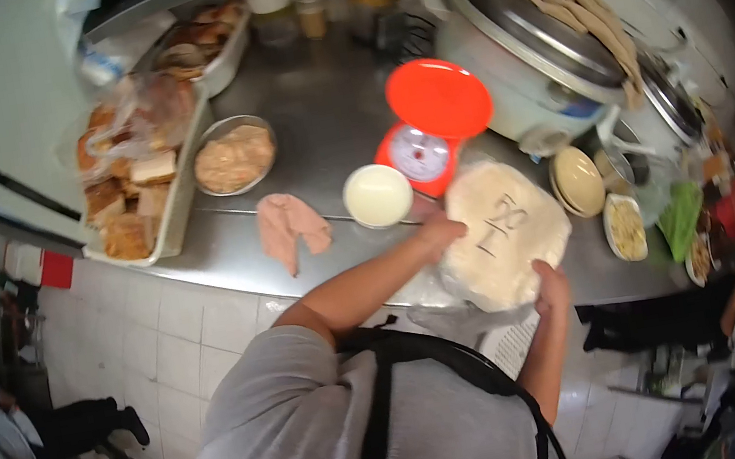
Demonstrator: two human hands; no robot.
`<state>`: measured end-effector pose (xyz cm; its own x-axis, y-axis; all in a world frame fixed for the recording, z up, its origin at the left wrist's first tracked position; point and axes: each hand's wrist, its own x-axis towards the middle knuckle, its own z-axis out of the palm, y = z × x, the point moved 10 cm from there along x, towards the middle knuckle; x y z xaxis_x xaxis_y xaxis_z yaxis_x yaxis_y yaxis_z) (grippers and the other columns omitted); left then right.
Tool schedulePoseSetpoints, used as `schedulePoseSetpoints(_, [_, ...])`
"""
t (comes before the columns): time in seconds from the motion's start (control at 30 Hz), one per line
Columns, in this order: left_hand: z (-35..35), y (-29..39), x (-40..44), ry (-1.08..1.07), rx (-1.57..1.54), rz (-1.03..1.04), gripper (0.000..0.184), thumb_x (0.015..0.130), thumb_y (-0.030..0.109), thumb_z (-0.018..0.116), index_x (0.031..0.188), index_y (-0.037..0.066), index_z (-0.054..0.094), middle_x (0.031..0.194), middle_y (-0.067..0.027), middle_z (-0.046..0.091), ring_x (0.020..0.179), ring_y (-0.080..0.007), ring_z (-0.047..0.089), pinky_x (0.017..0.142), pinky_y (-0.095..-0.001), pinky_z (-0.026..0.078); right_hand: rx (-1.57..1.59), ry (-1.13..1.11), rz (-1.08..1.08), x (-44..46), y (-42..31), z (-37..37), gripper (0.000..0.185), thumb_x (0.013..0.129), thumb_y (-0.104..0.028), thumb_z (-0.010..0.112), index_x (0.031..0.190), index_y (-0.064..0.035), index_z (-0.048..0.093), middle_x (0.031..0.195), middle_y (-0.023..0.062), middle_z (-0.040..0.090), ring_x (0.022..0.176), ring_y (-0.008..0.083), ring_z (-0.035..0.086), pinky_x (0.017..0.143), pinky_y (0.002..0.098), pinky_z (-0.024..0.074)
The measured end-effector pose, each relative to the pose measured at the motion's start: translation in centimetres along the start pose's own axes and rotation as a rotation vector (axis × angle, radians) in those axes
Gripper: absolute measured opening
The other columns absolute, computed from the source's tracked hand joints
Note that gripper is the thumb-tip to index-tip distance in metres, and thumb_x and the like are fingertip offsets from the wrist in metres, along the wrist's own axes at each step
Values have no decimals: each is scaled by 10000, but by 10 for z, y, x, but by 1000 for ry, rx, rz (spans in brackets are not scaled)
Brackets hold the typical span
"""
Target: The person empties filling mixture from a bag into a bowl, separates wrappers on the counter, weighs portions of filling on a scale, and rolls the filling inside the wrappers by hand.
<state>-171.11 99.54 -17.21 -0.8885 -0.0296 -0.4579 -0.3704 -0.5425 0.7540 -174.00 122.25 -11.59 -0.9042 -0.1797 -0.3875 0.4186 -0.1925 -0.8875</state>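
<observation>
Gripping a rounded, pale, plastic-wrapped bundle (492, 224) at its edges, left hand (443, 233) and right hand (549, 287) hold it above smooth steel counter (295, 77), near the red scale (419, 156)!

Dark handwritten marks (498, 224) stand on the pale bag (509, 246) at the near side, right of the middle: they look like a 50 above a short drawn line, with a 1 below, all set at a tilt. Just beyond, the white dial (419, 154) of the red scale (440, 100) carries a ring of marks too blurred to read. Blue print on a plastic wrapper (103, 66) at the far left is likewise unreadable.
</observation>
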Motion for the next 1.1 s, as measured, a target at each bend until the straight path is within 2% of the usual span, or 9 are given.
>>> schedulePoseSetpoints(0.1, [28,14,-34,-102,-103,-45,555,603,-51,494,1153,-27,428,1019,-161,552,899,-283,572,805,-415,469,-118,75,-47,-24,-10,-3,410,684,-12,553,1085,41,490,986,116,578,853,209,554,776,284,423])
schedulePoseSetpoints(0.2, [53,16,-51,-110,-14,-30,542,611,-63,467,1150,-31,417,1005,-164,552,886,-281,577,776,-399,483,-56,37,-67,-42,-14,-13,373,701,-14,543,1065,41,486,972,110,581,836,178,564,743,273,440])
schedulePoseSetpoints(0.47, [115,6,-42,-223,-94,-39,510,644,-83,438,1148,-9,409,1018,-148,531,894,-258,565,767,-364,480,17,94,-119,-48,-27,-67,347,697,-18,548,1032,42,485,950,117,586,775,168,585,694,272,468])
schedulePoseSetpoints(0.67, [130,5,-24,-169,-93,-42,549,649,-72,443,1188,-1,371,1062,-150,521,937,-271,549,806,-386,463,39,150,-129,-40,-33,-97,334,711,-31,541,1031,49,487,928,119,592,774,167,583,684,268,468])
schedulePoseSetpoints(0.77, [101,-16,-10,-129,-3,-71,547,656,-66,449,1193,-1,366,1061,-160,521,930,-273,552,802,-381,462,-188,287,-114,-34,-16,-118,340,721,-58,545,1036,56,490,924,126,592,783,175,582,684,276,465])
schedulePoseSetpoints(0.87, [86,-16,-5,-75,188,-14,526,671,-47,479,1185,-13,369,1060,-170,520,942,-264,546,781,-377,460,-318,298,-241,-31,-16,-123,341,720,-81,555,1032,49,505,920,136,593,790,183,582,687,285,461])
schedulePoseSetpoints(0.97, [96,10,-23,-124,458,56,558,696,-1,529,1207,-29,308,1088,-174,480,940,-250,525,778,-346,448,-316,210,-187,-24,-11,-123,426,728,-139,598,1094,33,462,938,129,584,799,176,574,686,288,457])
schedulePoseSetpoints(1.07, [71,37,-44,223,712,163,640,680,61,574,1218,-64,251,1052,-179,472,919,-255,512,778,-323,427,-287,359,-156,-30,0,-149,570,724,-219,651,1169,19,388,893,81,559,743,154,543,651,276,447])
schedulePoseSetpoints(1.1, [67,46,-43,240,773,337,659,686,77,581,1224,-61,226,1078,-188,438,956,-264,479,806,-330,408,-400,461,-103,-38,-3,-165,640,725,-275,669,1190,17,340,823,39,506,694,136,485,613,263,425])
